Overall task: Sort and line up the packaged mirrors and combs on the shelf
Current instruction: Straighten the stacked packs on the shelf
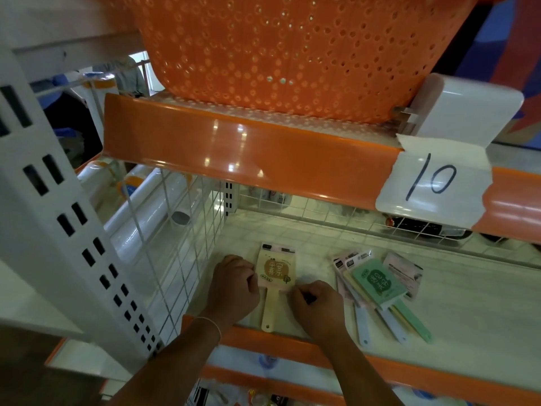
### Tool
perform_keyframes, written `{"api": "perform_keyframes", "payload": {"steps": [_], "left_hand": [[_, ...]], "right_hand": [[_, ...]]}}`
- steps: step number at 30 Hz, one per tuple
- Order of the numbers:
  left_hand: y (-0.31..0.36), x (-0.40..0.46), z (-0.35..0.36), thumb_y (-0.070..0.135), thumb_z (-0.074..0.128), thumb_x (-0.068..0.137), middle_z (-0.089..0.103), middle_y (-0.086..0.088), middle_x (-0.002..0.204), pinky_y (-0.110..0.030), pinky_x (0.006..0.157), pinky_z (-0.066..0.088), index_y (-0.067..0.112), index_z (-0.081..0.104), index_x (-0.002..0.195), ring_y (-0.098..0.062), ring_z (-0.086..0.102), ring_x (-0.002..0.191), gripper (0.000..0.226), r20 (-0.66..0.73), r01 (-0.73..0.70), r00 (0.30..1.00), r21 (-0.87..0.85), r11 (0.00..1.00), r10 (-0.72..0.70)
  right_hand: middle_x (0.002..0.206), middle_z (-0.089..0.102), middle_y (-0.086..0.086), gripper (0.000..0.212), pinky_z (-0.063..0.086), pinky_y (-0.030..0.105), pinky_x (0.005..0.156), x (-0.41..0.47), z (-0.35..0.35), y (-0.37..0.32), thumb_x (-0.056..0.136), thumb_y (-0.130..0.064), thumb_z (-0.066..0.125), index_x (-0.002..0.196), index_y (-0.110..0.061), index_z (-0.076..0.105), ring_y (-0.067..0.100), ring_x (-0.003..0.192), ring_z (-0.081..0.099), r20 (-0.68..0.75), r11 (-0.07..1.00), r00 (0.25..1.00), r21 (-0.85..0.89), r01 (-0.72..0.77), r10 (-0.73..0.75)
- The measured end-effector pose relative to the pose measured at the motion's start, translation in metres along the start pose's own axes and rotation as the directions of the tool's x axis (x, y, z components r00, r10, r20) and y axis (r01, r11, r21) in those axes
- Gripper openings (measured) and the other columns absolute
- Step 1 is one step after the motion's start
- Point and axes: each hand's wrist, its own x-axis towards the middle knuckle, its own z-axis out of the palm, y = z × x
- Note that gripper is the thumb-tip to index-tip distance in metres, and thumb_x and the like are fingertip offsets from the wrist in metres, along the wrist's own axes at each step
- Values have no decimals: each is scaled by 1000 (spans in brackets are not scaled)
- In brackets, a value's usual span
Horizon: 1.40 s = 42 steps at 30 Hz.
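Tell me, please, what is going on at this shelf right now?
A person is straightening packaged hand mirrors on a white shelf. The left hand and right hand grip either side of a yellow mirror, its handle pointing toward the shelf's front edge. To its right, a loose pile of mirrors, a green one on top, lies fanned out and not yet lined up.
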Motion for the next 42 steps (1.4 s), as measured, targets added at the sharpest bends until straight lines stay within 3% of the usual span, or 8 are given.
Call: {"api": "perform_keyframes", "payload": {"steps": [14,20,24,26,30,32,36,42], "left_hand": [[3,-1,-5,26,48,80,58,4,69,-34,68,49,17,61,66,-15,51,76,21,-14,19,1000,3,1000,-19],[29,-7,-14,24,42,88,60,-9,105,-33,86,48,6,59,110,-22,54,99,33,-224,-60,974,-93,994,38],[89,-20,4,25,40,91,55,-9,127,-28,101,43,8,56,125,-18,50,119,42,-28,-164,986,-291,943,163],[119,-24,16,28,41,94,45,-4,142,-30,110,35,16,46,136,-15,41,131,44,182,-42,975,-412,910,128],[159,-15,40,31,45,99,21,1,156,-32,116,23,23,18,151,-13,22,143,59,540,409,839,-548,730,-64],[170,-8,48,30,47,99,28,-2,154,-30,114,29,25,26,148,-10,30,139,53,564,467,823,-598,651,-72],[191,-3,57,14,45,100,63,13,108,-2,73,41,37,57,108,17,57,89,27,529,445,849,-694,566,-19],[214,1,75,27,47,100,62,11,116,-10,85,43,28,57,125,6,55,104,28,527,397,850,-615,681,-20]], "right_hand": [[59,55,-4,29,39,21,54,1,0,2,84,-26,65,56,-18,63,7,60,53,-18,999,1000,31,-19,20],[86,67,-3,21,47,24,71,-1,-16,17,79,-31,63,92,-19,74,11,81,61,-183,997,980,-43,70,-77],[132,51,13,60,36,51,100,7,-43,44,68,-44,69,123,-24,60,40,125,41,-212,890,975,-453,-44,-60],[150,31,17,79,21,57,109,7,-57,58,68,-61,63,138,-30,45,44,139,20,-199,837,976,-516,-180,87],[154,26,15,90,20,57,111,1,-76,74,63,-80,32,141,-35,40,45,140,19,-128,805,969,-540,-246,210],[154,26,12,91,20,54,111,-4,-83,81,62,-80,26,142,-38,36,42,140,19,-125,808,964,-526,-265,235],[156,24,6,89,20,50,110,-8,-101,94,64,-84,27,143,-44,31,38,141,16,-114,807,958,-518,-284,264],[157,18,5,86,21,50,110,-8,-136,116,69,-85,37,144,-45,26,39,141,11,-55,804,955,-527,-276,292]]}}
